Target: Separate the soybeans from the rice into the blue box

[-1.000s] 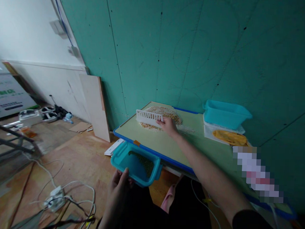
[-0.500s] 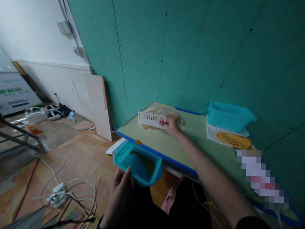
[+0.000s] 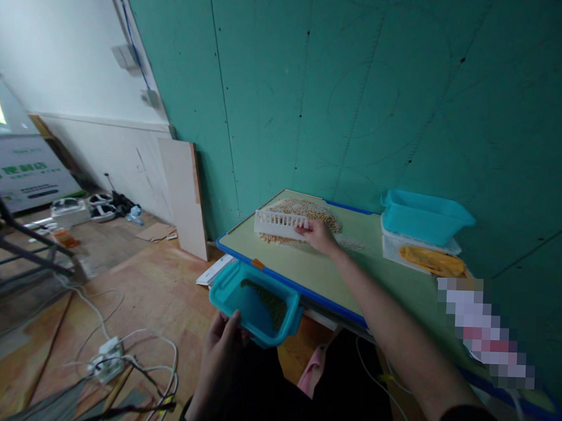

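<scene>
My left hand (image 3: pixel 219 349) grips the near edge of a teal plastic bin (image 3: pixel 254 302) held just below the table's blue front edge (image 3: pixel 287 283); green beans lie inside the bin. My right hand (image 3: pixel 317 234) reaches across the table and holds one end of a white slotted plastic strip (image 3: pixel 279 224). The strip stands on edge against a pile of yellowish beans (image 3: pixel 308 210) at the table's far left corner.
A second teal bin (image 3: pixel 423 215) sits on a white tray (image 3: pixel 402 245) with a yellow cloth (image 3: pixel 431 260) at the table's right. A green wall stands behind. On the wooden floor lie a power strip with cables (image 3: pixel 107 364), a leaning board (image 3: pixel 184 192) and clutter.
The camera view has drifted slightly; both hands keep their grips, and the strip and bin stay about where they were.
</scene>
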`<state>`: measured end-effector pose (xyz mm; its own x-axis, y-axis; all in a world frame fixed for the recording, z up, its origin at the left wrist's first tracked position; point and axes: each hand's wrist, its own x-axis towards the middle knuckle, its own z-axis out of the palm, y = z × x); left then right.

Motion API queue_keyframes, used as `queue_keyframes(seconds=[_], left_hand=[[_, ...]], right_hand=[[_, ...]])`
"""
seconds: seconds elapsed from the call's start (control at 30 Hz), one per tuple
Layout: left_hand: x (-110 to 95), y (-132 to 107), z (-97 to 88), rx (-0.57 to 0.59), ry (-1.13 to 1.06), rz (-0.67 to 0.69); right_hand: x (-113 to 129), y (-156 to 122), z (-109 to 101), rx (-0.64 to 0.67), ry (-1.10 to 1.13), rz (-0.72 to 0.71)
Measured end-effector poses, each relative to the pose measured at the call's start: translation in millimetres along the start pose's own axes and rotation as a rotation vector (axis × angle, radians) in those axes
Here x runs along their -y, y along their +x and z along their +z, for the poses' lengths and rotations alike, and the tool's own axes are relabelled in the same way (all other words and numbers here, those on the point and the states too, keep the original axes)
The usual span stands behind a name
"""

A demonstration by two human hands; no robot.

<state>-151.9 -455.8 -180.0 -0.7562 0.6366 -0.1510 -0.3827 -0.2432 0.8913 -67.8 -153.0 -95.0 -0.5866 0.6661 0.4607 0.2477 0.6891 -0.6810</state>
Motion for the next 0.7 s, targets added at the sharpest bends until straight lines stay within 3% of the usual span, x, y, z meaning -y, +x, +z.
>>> queue_keyframes(seconds=[0.2, 0.37, 0.53, 0.7], left_hand=[[6, 5, -7.2, 0.072, -0.016, 0.020], [2, 1, -5.8, 0.052, -0.027, 0.040], [-2, 0, -6.5, 0.008, -0.039, 0.033], [1, 4, -13.6, 0.011, -0.032, 0.057]], right_hand=[[-6, 2, -1, 0.016, 0.015, -0.014], [-7, 4, 3, -0.015, 0.080, 0.000], [17, 0, 5, -0.095, 0.083, -0.032], [43, -12, 10, -0.129, -0.110, -0.013]])
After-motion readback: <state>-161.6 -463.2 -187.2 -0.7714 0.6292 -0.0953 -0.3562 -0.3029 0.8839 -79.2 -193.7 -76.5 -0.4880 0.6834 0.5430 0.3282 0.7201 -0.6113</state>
